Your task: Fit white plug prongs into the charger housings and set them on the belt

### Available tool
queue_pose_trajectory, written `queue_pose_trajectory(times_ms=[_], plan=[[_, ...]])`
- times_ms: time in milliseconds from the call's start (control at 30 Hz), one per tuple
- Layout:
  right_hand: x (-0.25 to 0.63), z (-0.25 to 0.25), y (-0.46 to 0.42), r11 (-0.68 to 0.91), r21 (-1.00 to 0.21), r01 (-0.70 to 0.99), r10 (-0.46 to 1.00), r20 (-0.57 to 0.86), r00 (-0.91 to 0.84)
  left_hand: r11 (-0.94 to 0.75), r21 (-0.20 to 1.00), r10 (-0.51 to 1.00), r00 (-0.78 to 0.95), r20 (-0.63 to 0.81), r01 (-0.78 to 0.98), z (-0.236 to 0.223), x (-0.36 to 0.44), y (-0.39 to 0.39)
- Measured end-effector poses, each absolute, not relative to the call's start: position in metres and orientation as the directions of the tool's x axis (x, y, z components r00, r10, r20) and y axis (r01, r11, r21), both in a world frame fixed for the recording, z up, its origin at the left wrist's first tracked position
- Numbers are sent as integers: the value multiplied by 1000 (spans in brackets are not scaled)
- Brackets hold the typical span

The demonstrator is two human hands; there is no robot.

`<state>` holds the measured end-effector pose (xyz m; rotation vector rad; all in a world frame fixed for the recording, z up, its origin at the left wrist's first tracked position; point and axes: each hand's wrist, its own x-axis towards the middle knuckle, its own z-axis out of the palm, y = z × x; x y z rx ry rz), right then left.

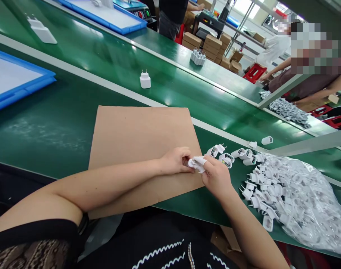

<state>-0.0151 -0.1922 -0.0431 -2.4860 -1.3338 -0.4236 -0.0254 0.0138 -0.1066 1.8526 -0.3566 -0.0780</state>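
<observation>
My left hand [177,160] is closed, fingertips and thumb pinching the near side of a small white charger piece [191,163]. My right hand [217,176] meets it from the other side, its fingers closed on the same piece; white covering seems to wrap its fingertips. Fingers hide most of the piece. Both hands are above the right edge of a brown cardboard sheet [139,134]. Just beyond my right hand lie several open white charger housings [227,160], one with a pronged plug cap [221,148] beside it.
A clear plastic bag [307,198] spills many white plug caps [260,194] at right. Single chargers [145,80] lie on the green belt [109,63] beyond. A blue-rimmed tray [22,80] is at left. Metal posts [310,142] slant across the right. Other people work across the line.
</observation>
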Motion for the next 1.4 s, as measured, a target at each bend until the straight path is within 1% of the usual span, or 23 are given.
queue_pose_trajectory(times_ms=[100, 233, 367, 433, 500, 567, 667, 700, 733, 767, 800, 833, 900, 967, 1000, 1067, 1167, 1267, 1333, 1400], plan=[[-16, -40, -188, -544, -55, 837, 772, 359, 525, -269, 939, -271, 952, 142, -216, -108, -26, 13], [-20, -38, -181, -603, 25, 797, 754, 343, 560, -286, 929, -249, 954, 164, -234, -109, -26, 11], [-22, -36, -177, -621, 49, 782, 757, 295, 583, -296, 926, -224, 960, 171, -234, -111, -26, 10], [-21, -37, -175, -638, 37, 769, 747, 274, 606, -304, 923, -213, 961, 175, -235, -112, -27, 9], [-20, -40, -176, -673, -15, 740, 713, 255, 653, -312, 921, -206, 963, 172, -231, -111, -29, 8], [-23, -47, -183, -696, -104, 711, 670, 264, 694, -323, 922, -203, 967, 152, -213, -108, -33, 6], [-37, -60, -214, -684, -266, 679, 591, 344, 730, -364, 923, -199, 979, 55, -126, -101, -37, 5], [-43, -65, -230, -691, -317, 650, 537, 376, 755, -376, 923, -205, 979, 6, -84, -97, -35, 5], [-50, -70, -249, -722, -365, 588, 444, 408, 798, -385, 922, -211, 977, -35, -51, -93, -31, 7], [-57, -75, -269, -766, -388, 512, 330, 446, 832, -390, 920, -220, 974, -58, -34, -89, -23, 10], [-64, -79, -290, -830, -377, 412, 210, 472, 856, -393, 919, -225, 973, -59, -35, -84, -12, 13], [-69, -82, -310, -888, -322, 328, 143, 486, 862, -398, 916, -216, 976, -39, -51, -79, 3, 18], [-77, -88, -343, -982, -134, 134, 61, 442, 895, -453, 888, -139, 990, 20, -82, -71, 43, 29], [-80, -92, -364, -999, 36, -7, 7, 381, 924, -584, 812, 34, 998, 52, -22, -65, 88, 41], [-80, -94, -369, -996, 79, -34, -3, 367, 930, -624, 781, 105, 993, 60, 18, -63, 110, 47], [-78, -97, -373, -996, 85, -2, 30, 384, 923, -678, 730, 214, 974, 79, 89, -62, 145, 57], [-75, -95, -371, -994, 13, 108, 103, 435, 895, -694, 699, 307, 949, 70, 173, -64, 174, 67], [-71, -84, -361, -986, -56, 158, 111, 488, 866, -692, 678, 374, 926, 40, 250, -66, 181, 67], [-61, -71, -348, -964, -123, 236, 140, 519, 843, -697, 655, 459, 884, 93, 293, -65, 177, 58], [-42, -56, -328, -921, -199, 334, 203, 487, 849, -727, 634, 505, 831, 233, 264, -61, 164, 43]])
